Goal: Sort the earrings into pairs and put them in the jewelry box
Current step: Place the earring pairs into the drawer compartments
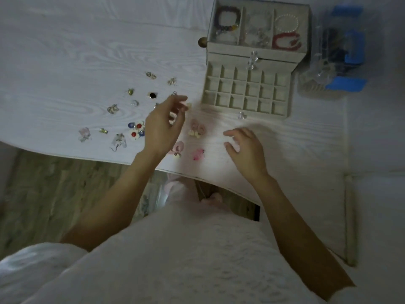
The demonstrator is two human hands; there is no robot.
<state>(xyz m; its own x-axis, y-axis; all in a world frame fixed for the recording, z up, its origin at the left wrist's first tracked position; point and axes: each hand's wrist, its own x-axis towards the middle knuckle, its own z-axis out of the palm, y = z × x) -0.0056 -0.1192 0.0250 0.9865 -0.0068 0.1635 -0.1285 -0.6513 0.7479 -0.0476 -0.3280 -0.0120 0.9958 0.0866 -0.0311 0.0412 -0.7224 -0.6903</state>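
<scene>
Desk (65, 51): pale wood grain with a curved near edge; everything here sits on it.
Jewelry box (256, 49): grey fabric, at the far right of the desk. Its top tier holds bracelets in three sections.
Drawer tray (246, 93): pulled out toward the person, a grid of small square compartments; from where I stand they look bare, though the light is dim.
Plastic container (337, 51): clear with blue clips, just right of the jewelry box.
Left hand (162, 126): raised over the middle of the scatter, fingers loosely curled, thumb and fingertips close together. There may be something small at the tips, but I cannot tell whether its grip holds anything.
Right hand (245, 148): low over the desk near the front edge, below the tray, fingers spread and relaxed, grip wide and holding nothing.
Earrings (135, 130): loose on the desk left of the tray, well apart from it, none in the compartments.
Flower earrings: red and blue centres, just left of the left hand.
Pink earrings (197, 129): between the two hands.
Black earring (152, 95): farther back among small metal ones.
</scene>
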